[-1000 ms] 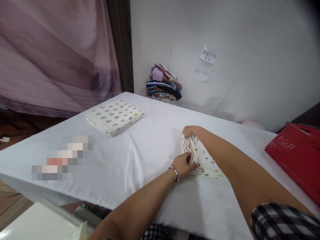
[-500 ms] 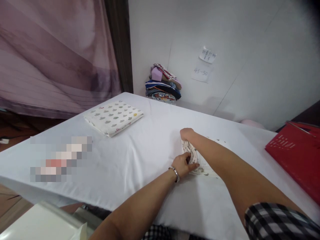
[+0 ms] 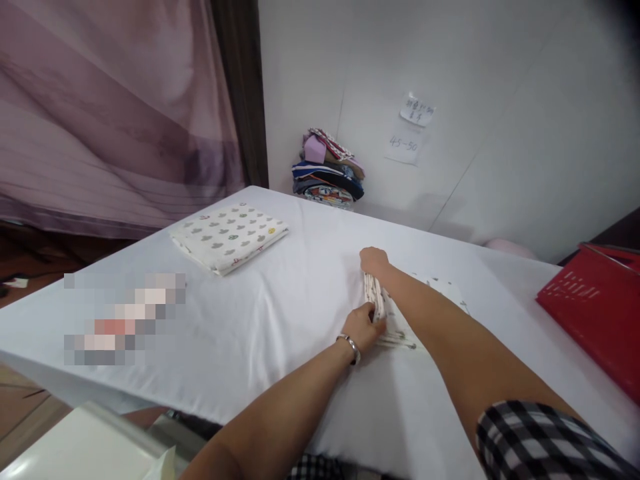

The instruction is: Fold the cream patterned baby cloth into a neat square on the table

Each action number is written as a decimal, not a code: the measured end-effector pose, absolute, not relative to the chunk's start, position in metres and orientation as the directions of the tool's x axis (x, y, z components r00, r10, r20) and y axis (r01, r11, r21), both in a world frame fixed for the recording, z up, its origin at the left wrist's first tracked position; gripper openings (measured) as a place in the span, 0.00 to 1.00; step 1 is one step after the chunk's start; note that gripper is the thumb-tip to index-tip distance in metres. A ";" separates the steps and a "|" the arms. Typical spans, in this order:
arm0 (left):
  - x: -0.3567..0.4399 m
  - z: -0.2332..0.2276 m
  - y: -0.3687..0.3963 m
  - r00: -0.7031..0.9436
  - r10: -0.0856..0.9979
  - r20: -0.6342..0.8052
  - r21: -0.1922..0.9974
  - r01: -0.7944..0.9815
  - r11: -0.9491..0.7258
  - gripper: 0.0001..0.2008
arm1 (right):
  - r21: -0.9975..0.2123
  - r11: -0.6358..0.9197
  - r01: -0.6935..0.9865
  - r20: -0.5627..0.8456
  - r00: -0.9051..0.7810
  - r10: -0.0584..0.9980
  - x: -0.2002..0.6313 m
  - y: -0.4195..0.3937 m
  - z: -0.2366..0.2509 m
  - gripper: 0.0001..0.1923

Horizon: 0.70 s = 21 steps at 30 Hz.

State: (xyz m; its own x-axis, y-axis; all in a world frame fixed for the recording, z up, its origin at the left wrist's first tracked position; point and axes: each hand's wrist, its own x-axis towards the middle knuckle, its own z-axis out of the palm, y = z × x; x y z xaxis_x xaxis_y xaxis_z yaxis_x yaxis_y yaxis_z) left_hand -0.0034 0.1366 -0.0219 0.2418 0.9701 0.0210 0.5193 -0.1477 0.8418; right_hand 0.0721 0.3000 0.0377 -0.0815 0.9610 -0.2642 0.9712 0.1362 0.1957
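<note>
A white cloth with a small dark print (image 3: pixel 400 333) lies folded in layers on the table, partly covered by my right forearm. My left hand (image 3: pixel 361 327), with a silver bracelet at the wrist, grips the near corner of its left folded edge. Farther off, my right hand (image 3: pixel 374 260) is closed round the far end of that same edge. Its fingertips are hidden. Between the two hands the stacked layers show as a narrow band.
On the white-covered table (image 3: pixel 310 280) lies a folded white cloth with grey shapes (image 3: pixel 230 237). A blurred-out item (image 3: pixel 130 320) is at the left. A red bag (image 3: pixel 590 307) stands at the right edge. Folded clothes (image 3: pixel 327 170) are piled against the wall beyond.
The layers between my hands have drawn closer together and straightened. My left fingers have closed in on the edge, and my right hand has risen slightly.
</note>
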 end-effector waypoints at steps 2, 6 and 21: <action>-0.003 -0.022 0.137 0.208 0.978 0.016 0.845 0.521 -0.124 0.05 | 0.109 0.090 0.990 -0.200 -0.067 0.978 0.076 0.298 0.033 0.19; -0.002 -0.023 0.137 0.160 0.987 -0.008 0.874 0.481 -0.071 0.08 | -0.116 0.059 0.991 -0.116 -0.073 0.991 0.093 0.290 0.028 0.18; -0.002 -0.023 0.135 0.209 0.976 0.056 0.860 0.487 -0.153 0.19 | -0.083 0.300 0.950 0.085 -0.293 0.952 0.139 0.218 -0.008 0.24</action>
